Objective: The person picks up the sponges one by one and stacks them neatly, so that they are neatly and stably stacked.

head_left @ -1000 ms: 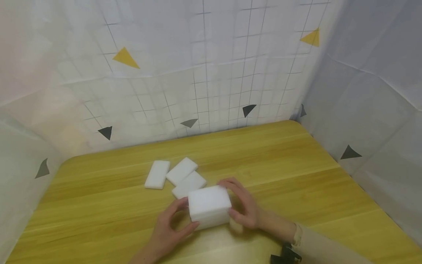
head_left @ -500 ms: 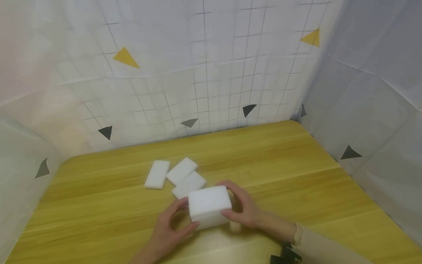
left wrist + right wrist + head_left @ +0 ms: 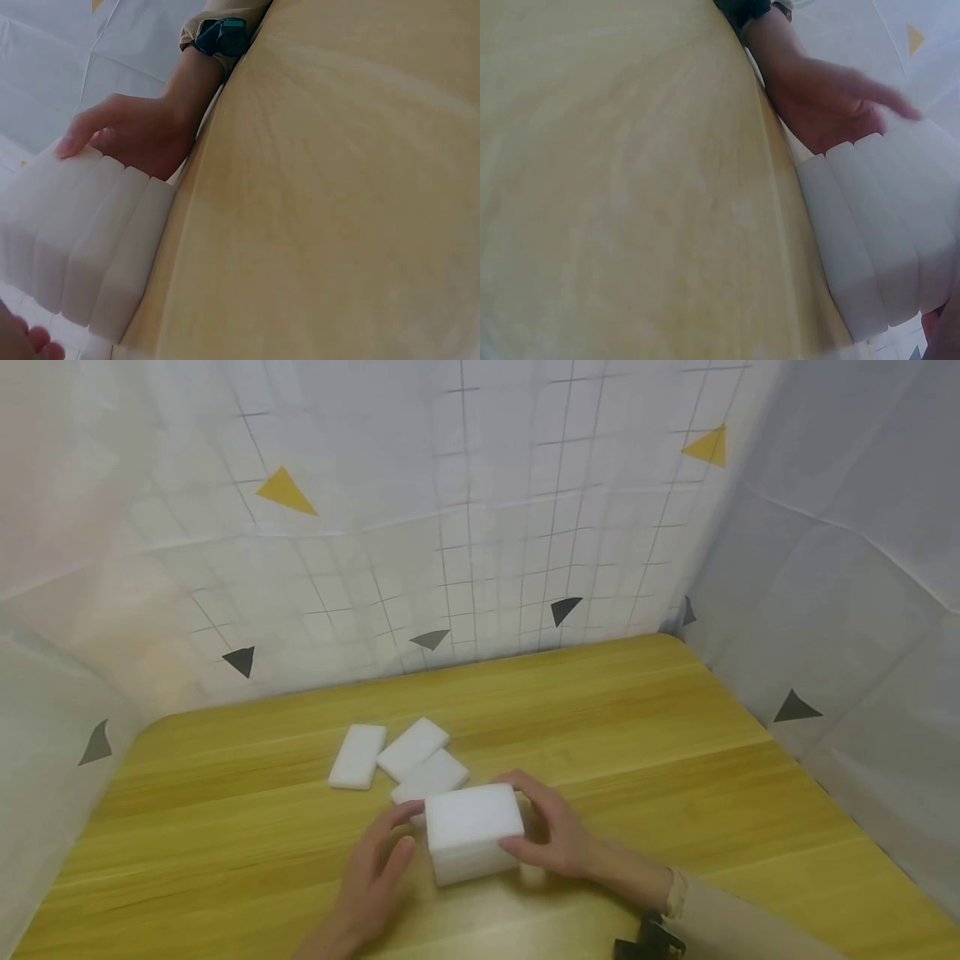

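Note:
A stack of several white sponge blocks (image 3: 472,831) stands on the yellow wooden table (image 3: 637,735). My right hand (image 3: 552,837) grips its right end, thumb on the front face and fingers curled over the far edge. My left hand (image 3: 381,860) lies beside the stack's left end with straight fingers, its fingertips close to the top corner. The left wrist view shows the stack (image 3: 82,247) side-on with the right hand (image 3: 135,135) behind it. In the right wrist view, the left hand (image 3: 825,105) is flat against the stack (image 3: 877,225).
Three loose white sponges lie flat just beyond the stack: one at the left (image 3: 357,757), one in the middle (image 3: 412,748), one partly behind the stack (image 3: 429,778). White patterned sheets wall the table at the back (image 3: 465,527) and both sides.
My left hand has let go of the stack's front corner and straightened its fingers beside it. The right hand keeps its grip, and the stack has shifted slightly left.

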The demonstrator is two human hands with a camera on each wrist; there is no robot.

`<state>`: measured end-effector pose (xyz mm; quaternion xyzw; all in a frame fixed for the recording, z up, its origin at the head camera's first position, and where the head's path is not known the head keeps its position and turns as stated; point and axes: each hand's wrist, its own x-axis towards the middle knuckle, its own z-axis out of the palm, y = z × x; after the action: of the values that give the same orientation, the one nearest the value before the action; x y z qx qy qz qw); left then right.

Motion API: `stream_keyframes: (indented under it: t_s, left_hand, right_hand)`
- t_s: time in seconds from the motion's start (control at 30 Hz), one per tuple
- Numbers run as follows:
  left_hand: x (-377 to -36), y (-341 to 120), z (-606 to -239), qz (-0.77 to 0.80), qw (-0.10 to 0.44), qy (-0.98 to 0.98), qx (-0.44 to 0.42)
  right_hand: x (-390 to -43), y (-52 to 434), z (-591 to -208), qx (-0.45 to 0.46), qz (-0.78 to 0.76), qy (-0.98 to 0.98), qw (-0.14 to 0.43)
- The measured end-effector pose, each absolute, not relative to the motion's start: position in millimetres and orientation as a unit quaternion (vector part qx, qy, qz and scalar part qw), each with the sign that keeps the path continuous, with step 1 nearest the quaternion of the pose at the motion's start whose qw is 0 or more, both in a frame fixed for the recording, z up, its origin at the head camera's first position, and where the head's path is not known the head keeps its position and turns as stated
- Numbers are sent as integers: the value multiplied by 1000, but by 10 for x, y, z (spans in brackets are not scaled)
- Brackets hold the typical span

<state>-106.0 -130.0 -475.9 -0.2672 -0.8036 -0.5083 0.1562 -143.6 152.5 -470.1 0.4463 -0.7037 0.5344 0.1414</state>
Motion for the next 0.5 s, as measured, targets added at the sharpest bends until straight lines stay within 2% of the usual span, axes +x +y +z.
stream_keyframes:
  t_s: [0.27, 0.5]
  left_hand:
    - [-1176, -1341, -4781, -398, 274, -847, -221]
    - [-1223, -1376, -4845, -302, 247, -901, -189]
  right_hand:
    - [-1441, 1520, -4689, 449, 525, -708, 145]
    - [-1454, 1537, -4722, 446, 523, -712, 142]
